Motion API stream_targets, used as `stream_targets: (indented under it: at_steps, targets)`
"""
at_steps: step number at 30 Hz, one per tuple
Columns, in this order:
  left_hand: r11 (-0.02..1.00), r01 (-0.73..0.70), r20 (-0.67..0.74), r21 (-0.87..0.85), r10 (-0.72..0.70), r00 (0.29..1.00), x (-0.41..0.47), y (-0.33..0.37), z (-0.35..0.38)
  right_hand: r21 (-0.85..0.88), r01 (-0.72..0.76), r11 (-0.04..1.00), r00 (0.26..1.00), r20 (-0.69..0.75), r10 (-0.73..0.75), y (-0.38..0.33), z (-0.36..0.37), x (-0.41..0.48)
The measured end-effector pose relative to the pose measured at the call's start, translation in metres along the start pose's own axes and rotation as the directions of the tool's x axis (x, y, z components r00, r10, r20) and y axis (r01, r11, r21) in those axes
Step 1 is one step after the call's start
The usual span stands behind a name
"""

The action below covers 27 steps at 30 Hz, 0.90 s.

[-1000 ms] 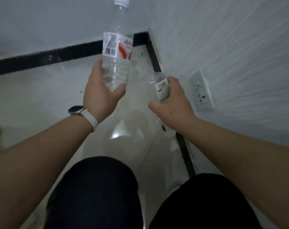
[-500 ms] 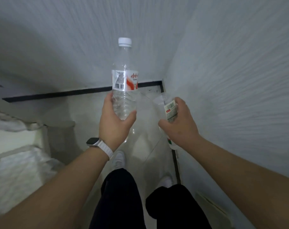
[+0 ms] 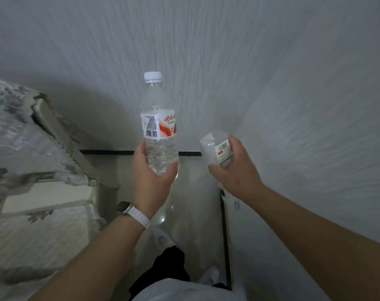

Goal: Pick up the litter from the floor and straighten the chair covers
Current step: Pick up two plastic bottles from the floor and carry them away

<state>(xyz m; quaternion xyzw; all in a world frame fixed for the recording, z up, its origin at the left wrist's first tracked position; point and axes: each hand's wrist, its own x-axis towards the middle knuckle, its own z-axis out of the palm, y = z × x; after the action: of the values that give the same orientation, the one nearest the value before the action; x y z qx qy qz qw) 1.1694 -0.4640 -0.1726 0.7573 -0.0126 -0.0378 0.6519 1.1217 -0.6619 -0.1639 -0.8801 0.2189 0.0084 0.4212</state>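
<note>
Litter collection in hand: left hand [image 3: 151,183] grips an upright capped bottle [image 3: 158,127], right hand [image 3: 234,172] a tilted second bottle [image 3: 217,148], both off the floor [image 3: 193,187], right of the chair [image 3: 21,137]; next, likely, disposal to free hands before covers.

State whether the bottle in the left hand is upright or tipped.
Upright: the bottle stands with its white cap on top, and the left hand grips its lower end.
</note>
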Motion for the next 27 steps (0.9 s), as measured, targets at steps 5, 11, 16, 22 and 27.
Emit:
stream_targets:
  at_steps: [5,11,16,22,27]
  targets:
    - [0.999,-0.043,-0.061,-0.03,0.041,0.997,0.026,0.018,-0.035,-0.049,0.133,0.99,0.991,0.041,-0.131,-0.062,0.01,0.021]
    - [0.998,-0.057,-0.14,-0.012,0.055,0.989,0.043,0.028,-0.075,-0.047,0.234,0.971,0.965,0.13,-0.226,-0.11,0.029,0.038]
    - [1.0,-0.004,-0.285,0.005,0.005,0.959,0.042,0.023,-0.113,-0.03,0.329,0.944,0.914,0.261,-0.31,-0.143,0.055,0.048]
    - [0.99,0.132,-0.518,0.053,-0.085,0.851,0.027,0.02,-0.155,0.054,0.434,0.9,0.802,0.432,-0.412,-0.183,0.1,0.068]
    - [0.973,0.215,-0.683,0.083,-0.101,0.724,0.006,0.028,-0.177,0.183,0.51,0.84,0.634,0.58,-0.511,-0.216,0.14,0.086]
